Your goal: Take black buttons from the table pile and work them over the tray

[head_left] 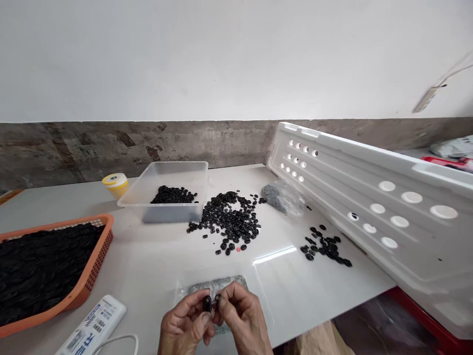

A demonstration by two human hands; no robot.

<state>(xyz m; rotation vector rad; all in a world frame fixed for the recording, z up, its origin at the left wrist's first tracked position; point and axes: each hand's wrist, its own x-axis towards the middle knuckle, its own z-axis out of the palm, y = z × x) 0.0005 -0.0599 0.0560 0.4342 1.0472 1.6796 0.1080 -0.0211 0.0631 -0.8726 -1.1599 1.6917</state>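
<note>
While our left hand and right hand pinch small black pieces between nearly closed fingertips above the tabletop's near edge, a slackened grip could, we judge, drop one.

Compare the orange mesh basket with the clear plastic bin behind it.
The orange mesh basket has perforated walls, while the clear rectangular plastic bin has solid, see-through ones. The basket is filled nearly to its rim; the bin holds only a low heap. The basket runs out of view, whereas the bin shows whole. Both are open-topped and hold black pieces.
</note>
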